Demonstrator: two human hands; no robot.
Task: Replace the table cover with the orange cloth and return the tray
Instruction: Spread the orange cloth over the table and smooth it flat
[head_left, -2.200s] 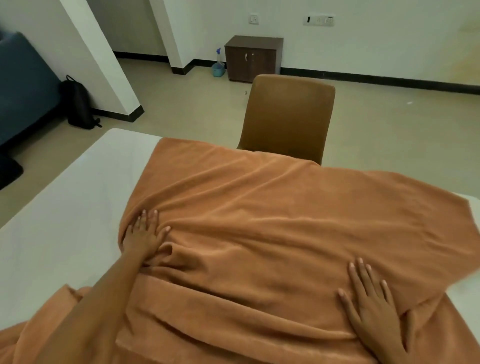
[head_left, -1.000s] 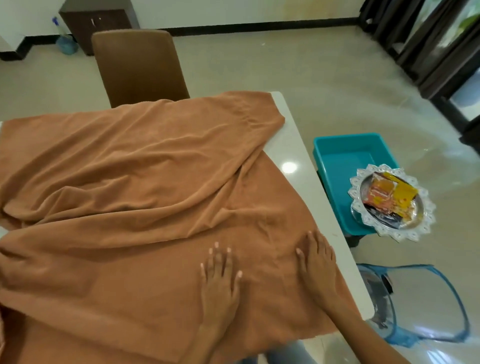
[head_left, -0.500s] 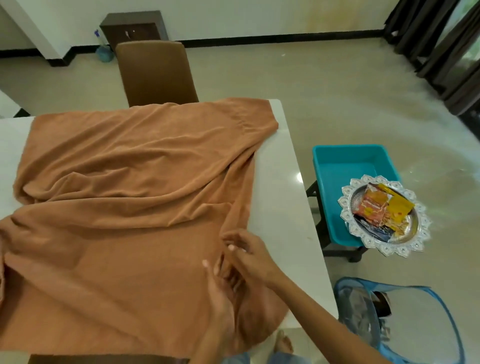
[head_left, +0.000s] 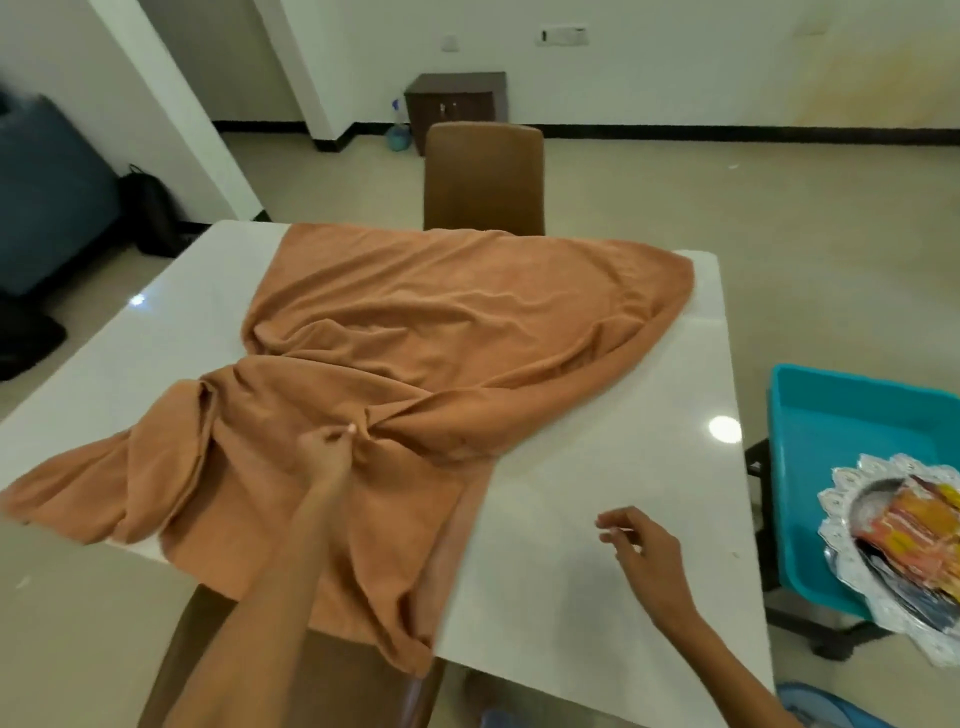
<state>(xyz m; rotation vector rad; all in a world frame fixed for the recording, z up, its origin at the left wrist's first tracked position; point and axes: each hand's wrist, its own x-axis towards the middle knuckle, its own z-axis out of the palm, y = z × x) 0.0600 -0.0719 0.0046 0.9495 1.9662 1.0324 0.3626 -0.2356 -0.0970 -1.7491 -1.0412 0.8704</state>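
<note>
One orange cloth (head_left: 441, 364) lies rumpled across the white worktop (head_left: 597, 519), spread from the 12 o'clock edge down to 6 o'clock, where a fold hangs over the near edge; bare worktop shows at 9 and at 3 o'clock. The left hand (head_left: 327, 457) sits near the cloth's middle, its grip clamped on a bunched fold with fingertips pinched together. The right hand (head_left: 644, 545) is off the cloth, at 4 o'clock from that pinch, over bare worktop with fingers loosely apart and holding nothing. Further out at 3 o'clock, a silver tray (head_left: 893, 556) with colourful packets rests on a teal tub (head_left: 841, 415) beside the worktop. A brown chair (head_left: 483, 176) stands at 12 o'clock behind the far edge.
</note>
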